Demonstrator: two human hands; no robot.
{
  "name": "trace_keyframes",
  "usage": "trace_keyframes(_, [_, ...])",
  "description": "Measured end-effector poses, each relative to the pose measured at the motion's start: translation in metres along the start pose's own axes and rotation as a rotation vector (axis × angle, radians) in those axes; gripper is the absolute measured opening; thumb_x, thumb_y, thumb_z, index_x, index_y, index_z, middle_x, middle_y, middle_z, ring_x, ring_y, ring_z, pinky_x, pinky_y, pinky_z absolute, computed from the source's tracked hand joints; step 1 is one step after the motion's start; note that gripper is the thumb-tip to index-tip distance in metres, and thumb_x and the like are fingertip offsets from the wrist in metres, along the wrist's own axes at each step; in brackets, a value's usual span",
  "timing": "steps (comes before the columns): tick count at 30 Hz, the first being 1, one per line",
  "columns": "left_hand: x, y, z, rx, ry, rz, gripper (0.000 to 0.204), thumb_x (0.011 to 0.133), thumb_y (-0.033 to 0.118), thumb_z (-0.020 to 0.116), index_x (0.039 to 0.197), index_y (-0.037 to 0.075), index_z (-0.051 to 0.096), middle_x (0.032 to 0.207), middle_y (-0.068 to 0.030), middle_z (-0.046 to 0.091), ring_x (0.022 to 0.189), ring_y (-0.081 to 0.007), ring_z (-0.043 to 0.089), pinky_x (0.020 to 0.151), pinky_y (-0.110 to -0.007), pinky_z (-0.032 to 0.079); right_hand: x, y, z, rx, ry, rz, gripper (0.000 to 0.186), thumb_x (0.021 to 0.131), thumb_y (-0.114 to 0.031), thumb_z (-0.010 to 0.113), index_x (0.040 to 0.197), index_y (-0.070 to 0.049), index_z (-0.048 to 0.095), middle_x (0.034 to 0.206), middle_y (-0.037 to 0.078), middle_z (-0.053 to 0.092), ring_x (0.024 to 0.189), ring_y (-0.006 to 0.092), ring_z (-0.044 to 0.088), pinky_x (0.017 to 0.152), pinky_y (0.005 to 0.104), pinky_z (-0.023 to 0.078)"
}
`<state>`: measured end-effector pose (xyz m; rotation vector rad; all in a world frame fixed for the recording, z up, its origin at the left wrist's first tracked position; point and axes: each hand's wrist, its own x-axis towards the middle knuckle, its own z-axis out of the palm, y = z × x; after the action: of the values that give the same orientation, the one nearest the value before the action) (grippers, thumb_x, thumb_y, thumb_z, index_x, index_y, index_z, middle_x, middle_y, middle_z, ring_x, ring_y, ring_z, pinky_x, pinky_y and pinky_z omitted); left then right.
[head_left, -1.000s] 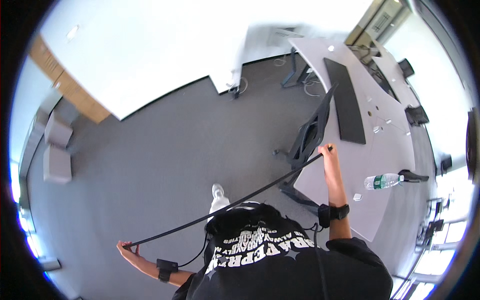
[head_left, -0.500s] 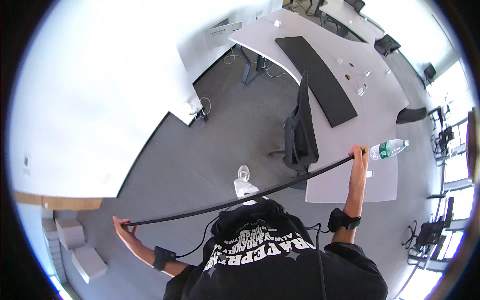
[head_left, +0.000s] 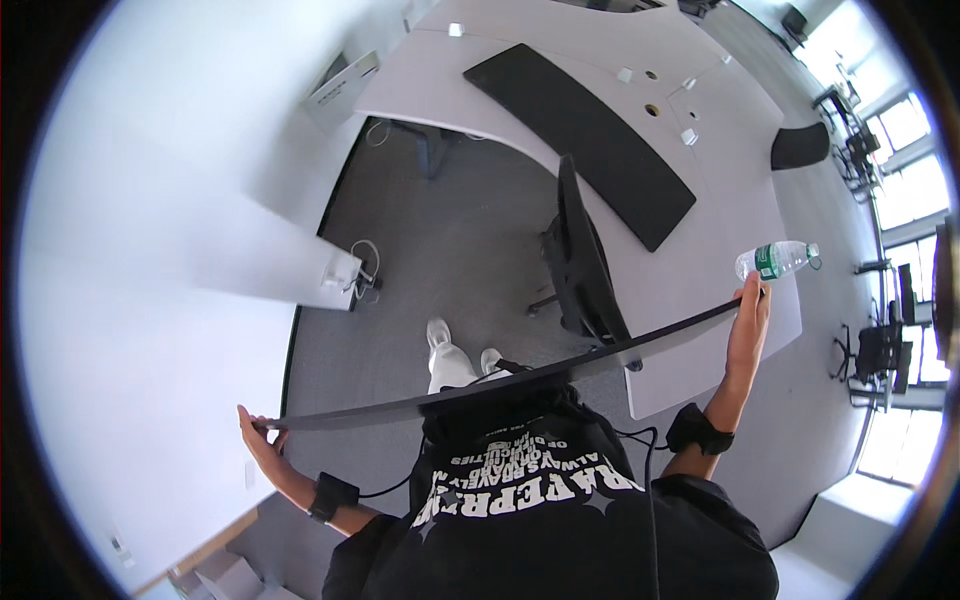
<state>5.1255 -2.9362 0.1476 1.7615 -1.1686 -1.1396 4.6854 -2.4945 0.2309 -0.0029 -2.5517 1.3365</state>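
A long, thin black panel (head_left: pixel 350 413) spans the space in front of my body, seen nearly edge-on. My left hand (head_left: pixel 262 452) is closed on its left end, thumb and fingers on either side. The right end, which sits higher in the picture, is gripped by my right hand (head_left: pixel 750 330) over the desk's near corner. Just beyond that hand a clear plastic bottle (head_left: pixel 785 261) with a green label lies on its side. A second dark, flat panel (head_left: pixel 590 140) rests on the pale desk (head_left: pixel 740 190).
A black office chair (head_left: pixel 585 265) stands close beyond the held panel, against the desk. On the left rises a white wall (head_left: pixel 180 330), with cables and a plug (head_left: pixel 366 283) by its corner. More chairs (head_left: pixel 878 350) stand along the windows at right.
The surroundings have shifted as I turned and stepped, bringing the white wall nearer on the left. The panel has tilted and shows more of its broad face. Both hands keep their hold.
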Motion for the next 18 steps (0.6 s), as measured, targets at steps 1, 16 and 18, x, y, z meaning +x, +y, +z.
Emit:
trace_keyframes(1, [0.01,0.015,0.028,0.043,-0.017,0.045,0.045,0.084,0.06,0.051,0.082,0.015,0.048,0.074,0.0009,0.047,0.072,-0.0105,0.051,0.062,-0.028,0.046,0.006,0.002,0.002,-0.015,0.022,0.012,0.039,0.097,-0.041,0.043,0.082,-0.005,0.047,0.072,0.002,0.039,0.071,0.0112,0.036,0.066,0.028,0.032])
trace_keyframes(16, [0.201,0.202,0.389,-0.279,-0.609,0.168,0.034,0.09,0.049,0.05,0.077,0.018,0.044,0.08,0.0022,0.051,0.087,-0.0125,0.052,0.081,-0.034,0.035,0.075,-0.053,0.087,0.1,0.46,0.254,0.045,0.097,-0.042,0.042,0.072,-0.005,0.05,0.076,0.004,0.047,0.077,0.0144,0.044,0.079,0.0277,0.035])
trace_keyframes(18, [0.199,0.227,0.424,-0.275,-0.636,0.18,0.033,0.09,0.048,0.05,0.077,0.018,0.045,0.081,0.0023,0.052,0.088,-0.0124,0.052,0.082,-0.033,0.034,0.08,-0.056,0.101,0.279,0.491,0.236,0.037,0.097,-0.037,0.043,0.079,-0.005,0.05,0.081,0.006,0.053,0.078,0.0142,0.046,0.081,0.0286,0.036])
